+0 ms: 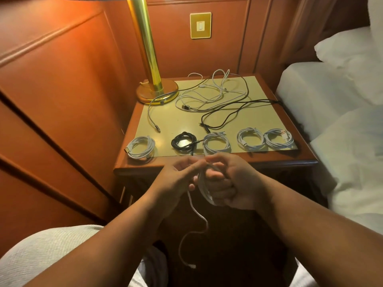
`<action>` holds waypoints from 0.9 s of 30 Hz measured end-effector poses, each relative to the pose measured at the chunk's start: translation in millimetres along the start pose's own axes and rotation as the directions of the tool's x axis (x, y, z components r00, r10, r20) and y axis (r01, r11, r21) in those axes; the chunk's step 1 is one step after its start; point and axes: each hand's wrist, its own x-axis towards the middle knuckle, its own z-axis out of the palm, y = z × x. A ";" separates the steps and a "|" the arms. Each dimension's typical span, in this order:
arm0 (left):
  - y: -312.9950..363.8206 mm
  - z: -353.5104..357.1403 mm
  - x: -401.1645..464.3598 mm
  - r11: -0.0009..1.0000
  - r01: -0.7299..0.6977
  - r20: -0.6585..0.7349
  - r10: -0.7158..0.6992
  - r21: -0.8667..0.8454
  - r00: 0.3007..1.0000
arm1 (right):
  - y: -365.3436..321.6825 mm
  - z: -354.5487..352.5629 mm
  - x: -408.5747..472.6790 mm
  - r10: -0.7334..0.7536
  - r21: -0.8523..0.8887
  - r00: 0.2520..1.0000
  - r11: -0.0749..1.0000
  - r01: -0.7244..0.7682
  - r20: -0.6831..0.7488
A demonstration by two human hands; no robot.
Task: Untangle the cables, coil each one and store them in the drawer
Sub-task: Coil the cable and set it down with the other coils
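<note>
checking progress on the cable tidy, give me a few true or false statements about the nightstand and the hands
1. Five coiled cables lie in a row along the nightstand's front edge. True.
2. All the coils are white. False: the black coil is second from the left, beside the leftmost white coil.
3. Both hands are empty. False: the left hand and right hand hold a white cable, its end dangling.
4. Loose tangled cables remain behind the coils. True.
5. The brass lamp stands at the right rear corner. False: left rear.
</note>
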 end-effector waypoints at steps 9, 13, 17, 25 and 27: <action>-4.6 16.7 -1.9 0.874 0.273 0.057 -0.274 -0.403 0.960 | 2.6 5.6 5.8 -0.327 0.238 0.944 0.921 0.309 0.038; -9.7 18.0 -2.7 0.908 0.320 0.108 -0.301 -0.271 0.947 | -2.4 11.2 1.3 -0.476 -0.079 0.868 0.879 0.470 -0.142; -7.0 18.6 -4.8 0.964 0.265 0.155 -0.259 -0.023 0.954 | 3.2 3.8 6.5 -0.663 -0.700 0.735 0.592 0.400 -0.141; 3.6 5.6 -4.0 0.828 0.126 0.070 -0.195 0.546 0.978 | 14.7 -7.9 10.3 -0.652 -0.931 0.758 -0.263 -0.252 -0.021; 6.2 -0.5 -3.1 0.720 0.013 0.037 -0.053 0.693 0.998 | 16.4 -4.8 9.8 -0.598 -0.941 0.793 -0.188 -0.281 -0.117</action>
